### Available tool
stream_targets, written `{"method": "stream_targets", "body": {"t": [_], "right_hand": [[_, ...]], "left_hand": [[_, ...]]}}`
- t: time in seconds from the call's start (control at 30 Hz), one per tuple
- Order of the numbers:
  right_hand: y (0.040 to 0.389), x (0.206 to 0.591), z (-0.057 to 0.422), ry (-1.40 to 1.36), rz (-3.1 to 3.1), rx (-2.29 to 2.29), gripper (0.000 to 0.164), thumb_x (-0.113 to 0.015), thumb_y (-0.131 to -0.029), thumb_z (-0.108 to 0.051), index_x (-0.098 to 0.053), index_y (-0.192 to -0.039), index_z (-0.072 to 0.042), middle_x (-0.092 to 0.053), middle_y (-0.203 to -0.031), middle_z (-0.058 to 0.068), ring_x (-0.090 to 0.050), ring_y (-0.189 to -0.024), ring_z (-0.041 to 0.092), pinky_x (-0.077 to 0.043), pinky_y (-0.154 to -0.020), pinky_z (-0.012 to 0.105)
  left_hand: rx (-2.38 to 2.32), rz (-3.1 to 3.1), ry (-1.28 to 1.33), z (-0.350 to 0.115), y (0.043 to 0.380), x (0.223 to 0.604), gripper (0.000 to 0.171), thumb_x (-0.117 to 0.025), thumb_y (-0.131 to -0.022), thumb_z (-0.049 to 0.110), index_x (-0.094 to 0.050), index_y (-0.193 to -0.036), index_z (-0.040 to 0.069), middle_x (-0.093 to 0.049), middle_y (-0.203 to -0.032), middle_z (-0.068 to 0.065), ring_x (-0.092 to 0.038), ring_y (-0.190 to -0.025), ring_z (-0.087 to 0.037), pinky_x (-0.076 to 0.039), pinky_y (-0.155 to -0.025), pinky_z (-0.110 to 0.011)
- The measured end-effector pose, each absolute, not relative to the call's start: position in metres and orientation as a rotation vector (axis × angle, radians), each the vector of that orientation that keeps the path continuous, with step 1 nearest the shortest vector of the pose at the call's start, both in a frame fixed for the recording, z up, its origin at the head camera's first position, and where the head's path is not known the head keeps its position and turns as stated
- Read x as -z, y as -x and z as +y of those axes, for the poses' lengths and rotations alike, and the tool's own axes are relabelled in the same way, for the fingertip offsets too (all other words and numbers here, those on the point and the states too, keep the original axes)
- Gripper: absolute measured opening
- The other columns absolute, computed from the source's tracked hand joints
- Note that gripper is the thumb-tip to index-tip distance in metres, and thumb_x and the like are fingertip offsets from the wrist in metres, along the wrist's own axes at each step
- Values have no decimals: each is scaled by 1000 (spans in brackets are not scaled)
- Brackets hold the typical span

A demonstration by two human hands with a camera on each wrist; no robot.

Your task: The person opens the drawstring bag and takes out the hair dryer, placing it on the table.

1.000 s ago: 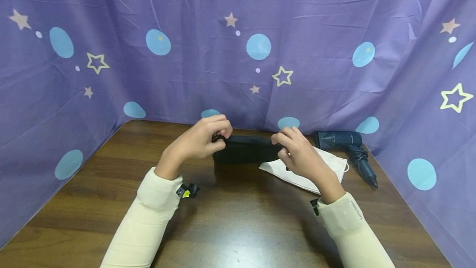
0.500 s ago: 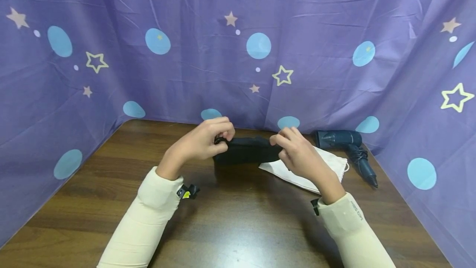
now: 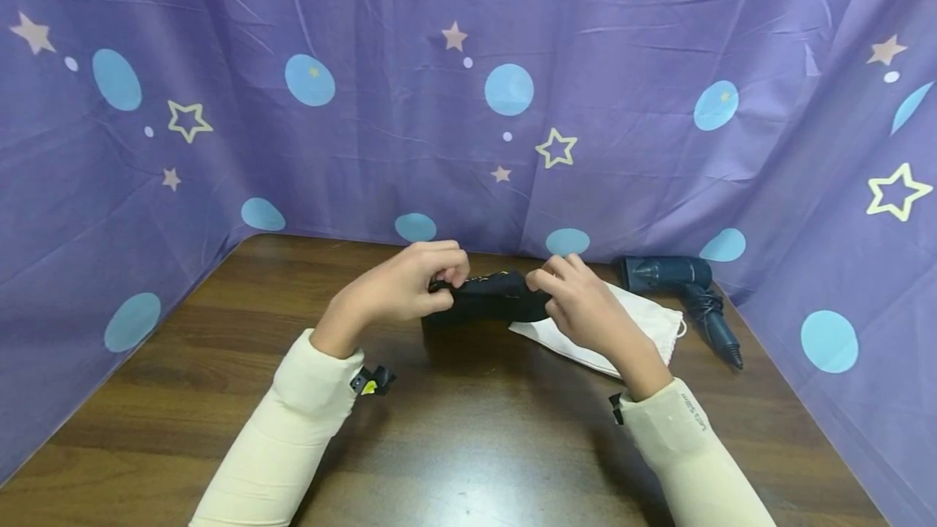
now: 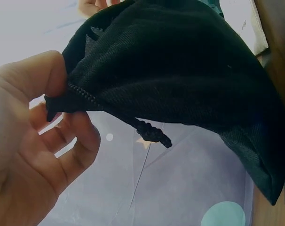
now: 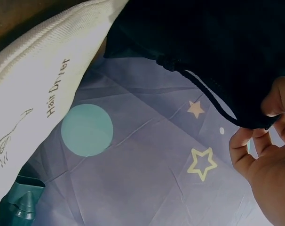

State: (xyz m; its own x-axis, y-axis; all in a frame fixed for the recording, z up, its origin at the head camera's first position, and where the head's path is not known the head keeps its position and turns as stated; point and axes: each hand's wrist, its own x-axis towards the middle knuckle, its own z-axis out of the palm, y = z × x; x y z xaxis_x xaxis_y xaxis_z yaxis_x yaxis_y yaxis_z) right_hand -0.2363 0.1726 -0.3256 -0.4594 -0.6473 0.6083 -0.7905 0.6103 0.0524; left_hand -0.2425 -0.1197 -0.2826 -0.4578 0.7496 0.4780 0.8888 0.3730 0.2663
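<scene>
Both hands hold a black cloth drawstring bag [image 3: 483, 301] above the middle of the table. My left hand [image 3: 395, 287] pinches one end of its mouth between thumb and fingers. At the opposite end, my right hand [image 3: 586, 307] grips the rim. A knotted black cord [image 4: 152, 133] dangles beside the left fingers in the left wrist view. The right wrist view shows another cord [image 5: 208, 96] looping out near the right fingertips. Small yellowish marks show along the bag's far upper edge in the head view. What the bag contains is hidden.
A white drawstring bag [image 3: 644, 320] lies flat behind the right hand; its print reads "Hair Dryer" in the right wrist view. Right of it rests a dark blue hair dryer [image 3: 673, 273] with its cord bundled. A purple patterned curtain [image 3: 468, 128] encloses the wooden table [image 3: 454, 429].
Both hands have drawn slightly closer together and the left has lowered a little. The black bag's upper edge has tilted, and yellowish marks have come into sight there.
</scene>
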Motion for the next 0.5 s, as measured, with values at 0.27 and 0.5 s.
{"method": "stream_targets", "body": {"t": [0.27, 0.5], "right_hand": [[241, 334, 170, -1123, -2277, -240, 41, -57, -69, 7, -57, -101, -20, -51, -94, 0, -42, -78, 22, -37, -64, 32], [246, 342, 168, -1223, -2228, -174, 34, -58, -67, 5, -55, -91, -18, -46, -83, 0, -44, -74, 24, -37, -65, 35]], "left_hand": [[688, -2454, 1450, -117, 245, 288, 26, -60, -68, -2, -48, -78, 18, -42, -74, 3, -42, -70, -10, -35, -62, -25], [651, -2548, 1474, -113, 248, 297, 26, -61, -67, 0, -50, -79, 20, -45, -74, 6, -44, -71, -7, -38, -62, -25]]}}
